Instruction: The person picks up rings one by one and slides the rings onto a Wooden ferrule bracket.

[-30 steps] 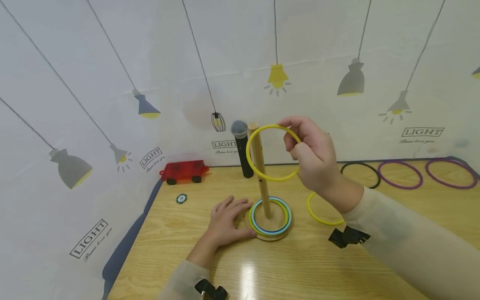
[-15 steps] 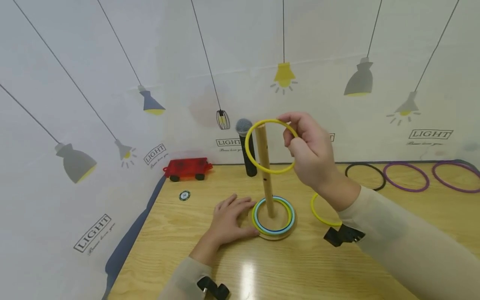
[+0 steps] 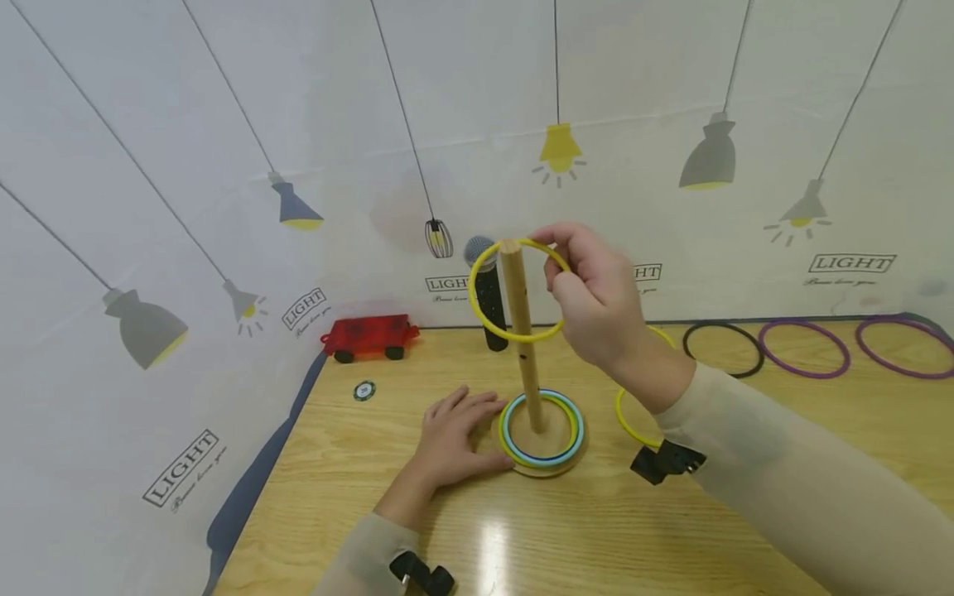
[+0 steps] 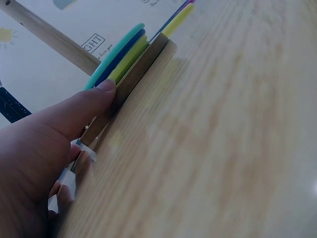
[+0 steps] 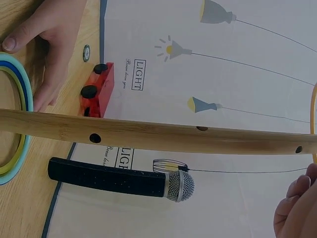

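My right hand pinches a thin yellow ring by its right side, high over the table. In the head view the ring circles the upper part of an upright wooden post, whose tip overlaps the far rim. The right wrist view shows only a sliver of this ring beside the post. Light blue, dark blue and yellow-green rings lie stacked around the post's foot on its round wooden base. My left hand rests spread on the table, thumb touching the base's edge and fingers along its left side.
Behind the post stands a black microphone with a silver head. A red toy car and a chip are at left. Yellow rings, partly hidden by my right arm, a black ring and purple rings lie at right.
My right hand has carried the yellow ring a little left, from in front of the post to around its top. The left hand stays beside the base.
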Available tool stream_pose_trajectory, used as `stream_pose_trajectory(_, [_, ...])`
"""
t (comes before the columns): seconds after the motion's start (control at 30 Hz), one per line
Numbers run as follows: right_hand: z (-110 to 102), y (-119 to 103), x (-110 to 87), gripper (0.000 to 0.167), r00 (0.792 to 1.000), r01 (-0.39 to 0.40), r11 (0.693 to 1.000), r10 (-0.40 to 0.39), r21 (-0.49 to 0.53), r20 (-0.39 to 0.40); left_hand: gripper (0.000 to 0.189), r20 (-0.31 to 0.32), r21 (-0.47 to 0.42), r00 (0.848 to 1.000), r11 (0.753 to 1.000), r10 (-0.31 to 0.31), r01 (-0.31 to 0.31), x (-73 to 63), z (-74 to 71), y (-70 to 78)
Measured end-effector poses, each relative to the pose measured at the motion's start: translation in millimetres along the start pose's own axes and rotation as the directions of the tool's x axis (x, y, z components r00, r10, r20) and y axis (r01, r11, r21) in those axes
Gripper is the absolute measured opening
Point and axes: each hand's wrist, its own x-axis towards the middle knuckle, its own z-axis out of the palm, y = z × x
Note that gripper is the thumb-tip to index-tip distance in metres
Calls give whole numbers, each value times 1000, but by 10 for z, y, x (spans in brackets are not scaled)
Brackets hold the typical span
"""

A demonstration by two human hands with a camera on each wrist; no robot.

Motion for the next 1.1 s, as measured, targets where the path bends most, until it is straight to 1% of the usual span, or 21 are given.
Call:
stream_pose_trajectory(0.1, [22,9,-20,40,1000,-11,1000,11,-14,9,86,-5,0,1000,1000,-1,1,2,2,-3])
stream_pose_trajectory(0.27, [33,55,-96,40,997,-60,998,61,-26,45,87,-3,1,1000,1000,0,0,1,13,-10])
stream_pose_trajectory(0.53, [19,197,-296,35,982,-146,986,155,-86,109,86,-2,13,1000,1000,-2,2,5,9,-8])
stream_pose_trajectory(0.67, [22,292,-456,34,965,-200,972,217,-119,147,85,-5,23,1000,1000,-5,5,5,6,-5])
stream_pose_trajectory(0.83, [47,433,-672,34,943,-244,956,273,-165,192,83,-4,20,1000,1000,-11,11,8,0,5])
stream_pose_trajectory(0.9, [59,482,-752,34,930,-268,948,301,-173,212,81,-4,16,1000,1000,-17,17,9,-2,9])
stream_pose_trajectory(1.0, [86,557,-872,35,905,-317,929,356,-189,233,79,-3,23,1000,999,-23,23,9,-5,11])
stream_pose_trajectory(1.1, [119,646,-992,37,885,-358,907,405,-221,230,79,-1,30,1000,999,-23,23,8,-8,11])
